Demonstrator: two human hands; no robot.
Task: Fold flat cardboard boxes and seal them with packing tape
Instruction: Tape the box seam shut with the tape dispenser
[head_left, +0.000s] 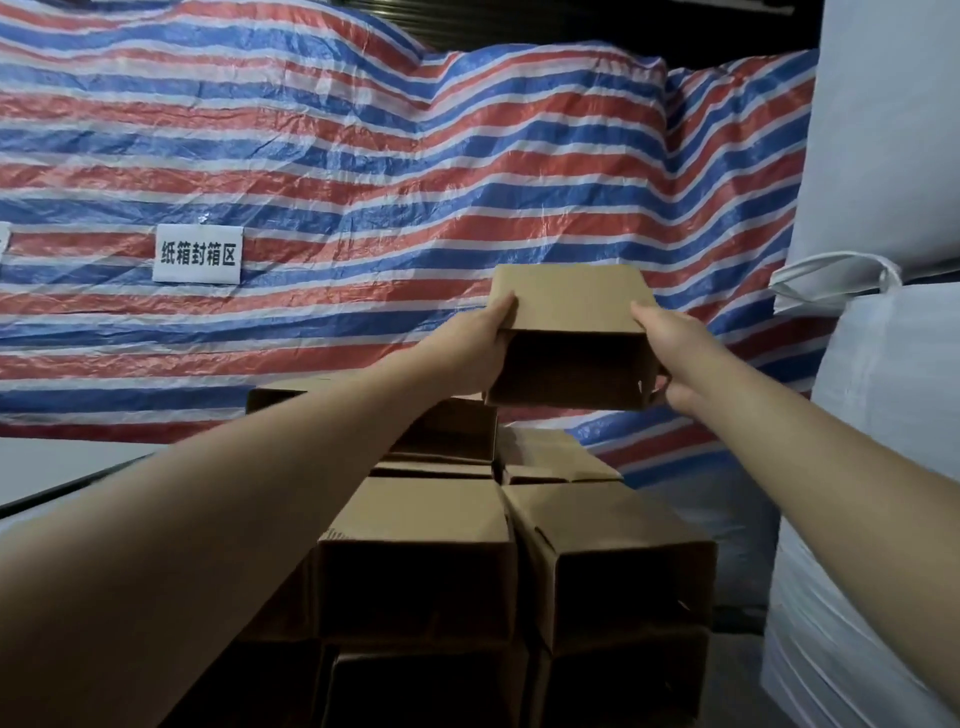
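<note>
Nearest me I count at least six brown open-ended boxes in the stack (415, 561), and above its far end my left hand (475, 353) and right hand (670, 353) each grasp a side of one plain brown cardboard box (571, 332), before the striped tarp (363, 156).

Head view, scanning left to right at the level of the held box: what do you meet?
White sign on the striped tarp → left hand → held cardboard box → right hand → white sacks.
</note>
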